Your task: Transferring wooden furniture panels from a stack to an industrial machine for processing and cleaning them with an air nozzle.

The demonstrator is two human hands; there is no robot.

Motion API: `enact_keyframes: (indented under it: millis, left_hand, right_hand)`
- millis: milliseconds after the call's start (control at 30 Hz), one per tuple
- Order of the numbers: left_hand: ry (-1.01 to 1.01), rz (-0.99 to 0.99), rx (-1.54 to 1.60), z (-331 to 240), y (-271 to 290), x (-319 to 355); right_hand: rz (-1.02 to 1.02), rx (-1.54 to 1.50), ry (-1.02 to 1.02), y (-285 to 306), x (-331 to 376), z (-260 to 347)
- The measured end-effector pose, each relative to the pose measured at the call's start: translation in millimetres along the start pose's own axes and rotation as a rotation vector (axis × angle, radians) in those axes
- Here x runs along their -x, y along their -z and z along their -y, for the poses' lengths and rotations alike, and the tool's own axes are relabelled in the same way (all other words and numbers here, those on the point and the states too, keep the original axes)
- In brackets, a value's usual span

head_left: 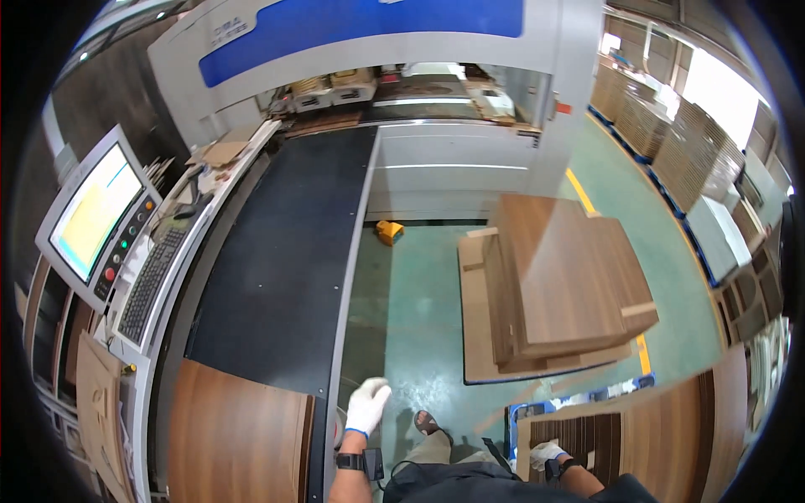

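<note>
My left hand [366, 406], in a white work glove, hangs just beside the machine bed's right edge. Its fingers are curled in loosely, and nothing shows in them. Left of it, a short stack of brown wood-grain panels [239, 432] lies on the near end of the black bed [277, 243]. My right hand [547, 453], gloved too, is low on the right against the dark edges of a row of panels [591, 438]. Its fingers are too small and partly hidden to make out their grip. Wider wood-grain panels [662, 432] lie right of that row.
A stack of wood-grain panels [579, 277] stands on the green floor ahead right. A yellow foot pedal [388, 232] sits by the large machine [453, 172]. On the left are a control screen [96, 214] and keyboard [151, 281]. Tall stacks [692, 155] stand far right.
</note>
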State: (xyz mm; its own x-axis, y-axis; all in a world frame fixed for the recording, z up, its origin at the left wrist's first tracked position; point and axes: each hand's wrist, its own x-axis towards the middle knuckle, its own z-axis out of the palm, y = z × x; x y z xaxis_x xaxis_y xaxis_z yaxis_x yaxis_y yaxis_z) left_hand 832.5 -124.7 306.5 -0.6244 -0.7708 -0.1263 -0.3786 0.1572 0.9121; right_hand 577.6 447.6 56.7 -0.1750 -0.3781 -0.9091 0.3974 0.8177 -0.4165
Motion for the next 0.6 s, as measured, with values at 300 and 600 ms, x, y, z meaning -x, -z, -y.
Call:
enact_keyframes:
  millis: [300, 600]
  left_hand:
    - [-0.099, -0.193, -0.087, -93, 64, -98]
    - [0.174, 0.165, 0.134, -96, 54, -67]
  right_hand:
    - [-0.329, 0.684, 0.239, -46, 56, 313]
    - [-0.146, 0.874, 1.422, -201, 38, 747]
